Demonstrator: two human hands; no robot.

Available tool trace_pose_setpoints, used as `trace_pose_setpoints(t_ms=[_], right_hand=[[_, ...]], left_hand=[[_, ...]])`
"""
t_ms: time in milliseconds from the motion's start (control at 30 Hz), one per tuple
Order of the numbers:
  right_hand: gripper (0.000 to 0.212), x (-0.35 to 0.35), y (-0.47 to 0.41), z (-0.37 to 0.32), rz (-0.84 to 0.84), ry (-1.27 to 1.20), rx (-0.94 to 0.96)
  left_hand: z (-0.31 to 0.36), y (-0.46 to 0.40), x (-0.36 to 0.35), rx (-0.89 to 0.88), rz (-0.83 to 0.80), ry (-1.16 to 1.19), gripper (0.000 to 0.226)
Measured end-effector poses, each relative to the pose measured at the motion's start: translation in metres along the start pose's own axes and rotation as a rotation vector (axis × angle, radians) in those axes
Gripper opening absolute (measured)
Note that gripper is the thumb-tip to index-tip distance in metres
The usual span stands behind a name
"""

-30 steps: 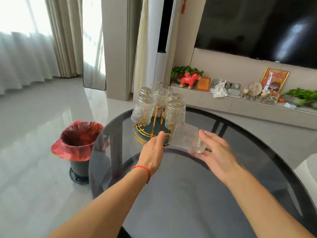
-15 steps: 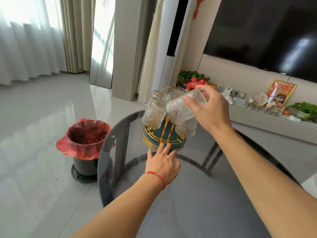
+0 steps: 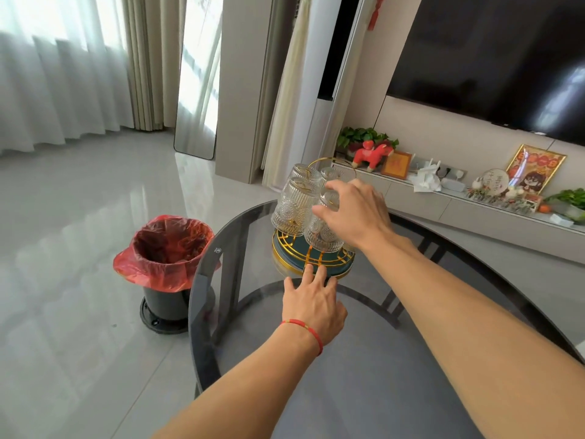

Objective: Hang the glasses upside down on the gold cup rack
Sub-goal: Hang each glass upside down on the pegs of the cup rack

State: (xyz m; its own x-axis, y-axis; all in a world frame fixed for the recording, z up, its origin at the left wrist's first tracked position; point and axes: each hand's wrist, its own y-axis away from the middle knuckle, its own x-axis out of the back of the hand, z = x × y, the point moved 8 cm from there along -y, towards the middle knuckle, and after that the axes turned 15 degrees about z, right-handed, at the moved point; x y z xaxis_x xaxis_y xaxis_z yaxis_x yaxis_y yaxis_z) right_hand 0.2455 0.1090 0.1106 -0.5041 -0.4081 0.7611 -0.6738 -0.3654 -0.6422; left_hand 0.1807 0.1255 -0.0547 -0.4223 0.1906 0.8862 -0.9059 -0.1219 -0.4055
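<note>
- Head view: my right hand (image 3: 354,213) pinches a bumpy glass (image 3: 324,229) by its top, upside down on the gold rack (image 3: 311,259)
- My left hand (image 3: 311,301) is spread flat, fingertips touching the rack
- I think glass is hard, slippery and breaks easily, so hold its sides

Cup rack (image 3: 313,259) sits on the bench (image 3: 364,375) at its far edge, glasses hanging upside down on it. Left hand (image 3: 311,307) lies flat on the bench just in front of the rack's base, fingertips touching its rim. Right hand (image 3: 354,213) is up over the rack's right side, on the nearest glass (image 3: 323,231); another glass (image 3: 292,207) hangs just left of it. Bin (image 3: 169,267) stands on the floor, left of the bench. Shelf (image 3: 468,201) runs along the wall behind.
</note>
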Motion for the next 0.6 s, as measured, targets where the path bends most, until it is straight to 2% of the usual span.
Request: trace_pose_setpoints(t_ms=[233,400,500,600], right_hand=[[0.054,-0.019,0.003,0.010,-0.079,-0.032,-0.024],[0.069,-0.034,0.010,0.010,-0.239,0.000,0.049],[0.072,-0.026,0.016,0.014,-0.184,-0.031,0.076],[0.066,0.000,0.033,0.021,-0.096,-0.115,0.054]], left_hand=[[-0.001,0.000,-0.001,-0.015,-0.009,-0.027,0.054],[-0.003,0.000,0.001,-0.041,-0.025,-0.026,0.053],[-0.004,0.004,0.005,-0.065,-0.018,-0.017,0.049],[-0.005,0.006,0.018,-0.032,0.068,0.051,0.037]])
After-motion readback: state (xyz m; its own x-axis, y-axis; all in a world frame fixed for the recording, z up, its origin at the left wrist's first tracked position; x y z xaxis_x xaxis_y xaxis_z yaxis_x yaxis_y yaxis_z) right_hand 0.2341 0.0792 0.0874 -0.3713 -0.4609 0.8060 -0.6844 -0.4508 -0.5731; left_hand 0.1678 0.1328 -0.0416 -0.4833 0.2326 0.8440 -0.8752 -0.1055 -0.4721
